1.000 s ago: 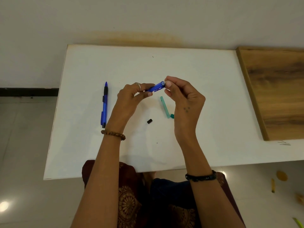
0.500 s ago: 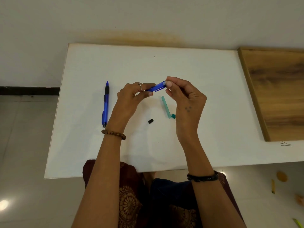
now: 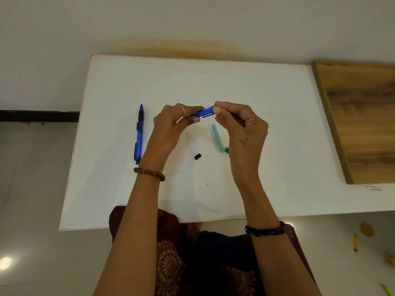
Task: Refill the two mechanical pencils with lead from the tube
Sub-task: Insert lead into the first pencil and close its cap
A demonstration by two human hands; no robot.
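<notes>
Blue pencil (image 3: pixel 203 113) sat gripped in your left hand (image 3: pixel 171 124); your right hand (image 3: pixel 241 127) pinched at its open end, tube (image 3: pixel 218 138) just beneath, cap (image 3: pixel 198 156) between your wrists.

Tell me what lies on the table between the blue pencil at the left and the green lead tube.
In the head view, only a small black cap lies on the white table between the blue pencil and the green lead tube.

You've got one blue mechanical pencil (image 3: pixel 203 113) raised, open end right, black cap (image 3: pixel 198 156) off on the tabletop (image 3: pixel 256 92). Second blue pencil (image 3: pixel 139 135) lies far left, tip away. Teal lead tube (image 3: pixel 217 138) lies right of the cap.
</notes>
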